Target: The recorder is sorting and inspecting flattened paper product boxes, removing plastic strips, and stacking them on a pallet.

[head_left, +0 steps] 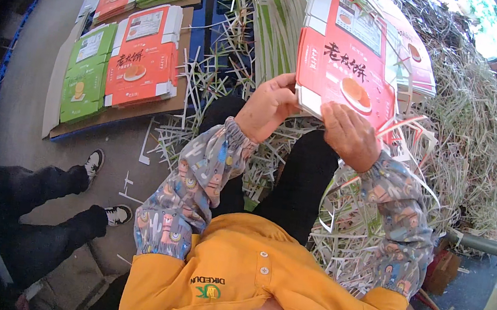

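A stack of red flat carton blanks, printed with a round pastry picture and with white flaps along its left side, lies tilted in front of me. My left hand grips its near left corner, fingers closed round the edge. My right hand is closed over its near edge, with fingers on top and the thumb hidden. Curled white and red paper strips hang beside my right wrist. Just beyond, to the right, more pink-and-white printed blanks are partly covered by the red ones.
At the far left, piles of red blanks and green blanks sit on a cardboard-topped pallet. Paper-strip waste heaps up at the right and around my legs. Another person's legs and shoes are at the left. A grey rail stands at the right.
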`<move>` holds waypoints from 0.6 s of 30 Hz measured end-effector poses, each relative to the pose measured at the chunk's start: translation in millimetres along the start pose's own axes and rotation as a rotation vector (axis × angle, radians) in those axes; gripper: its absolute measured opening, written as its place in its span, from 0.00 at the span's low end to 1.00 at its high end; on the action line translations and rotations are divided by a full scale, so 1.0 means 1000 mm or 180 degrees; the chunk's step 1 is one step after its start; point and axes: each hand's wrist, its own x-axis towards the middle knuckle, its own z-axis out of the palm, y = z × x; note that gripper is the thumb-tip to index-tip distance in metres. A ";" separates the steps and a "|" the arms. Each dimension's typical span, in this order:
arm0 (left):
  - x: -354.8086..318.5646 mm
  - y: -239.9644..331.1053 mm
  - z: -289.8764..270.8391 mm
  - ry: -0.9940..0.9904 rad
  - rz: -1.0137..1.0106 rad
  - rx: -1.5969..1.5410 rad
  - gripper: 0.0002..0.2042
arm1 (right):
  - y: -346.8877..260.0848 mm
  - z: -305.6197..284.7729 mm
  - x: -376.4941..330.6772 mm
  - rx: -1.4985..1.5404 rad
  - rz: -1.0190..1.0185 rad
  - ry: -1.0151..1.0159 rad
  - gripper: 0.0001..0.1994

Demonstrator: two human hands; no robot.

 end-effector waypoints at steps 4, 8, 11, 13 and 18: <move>0.001 -0.001 0.006 0.0125 0.0068 -0.0154 0.18 | -0.005 0.012 -0.005 0.0378 0.0330 0.0132 0.23; 0.005 0.000 0.013 0.0163 -0.0082 -0.0356 0.15 | -0.004 0.013 -0.009 0.0601 0.0736 0.0207 0.24; 0.011 -0.010 0.021 0.0472 -0.0182 0.0138 0.13 | -0.002 0.021 -0.013 0.0602 0.0929 0.0215 0.25; 0.013 -0.012 0.023 0.0571 -0.0257 0.0141 0.14 | 0.000 0.020 -0.016 0.0650 0.1091 0.0212 0.25; 0.009 -0.014 0.016 0.0530 -0.0163 -0.0368 0.16 | 0.001 0.020 -0.018 0.1058 0.1341 0.0330 0.24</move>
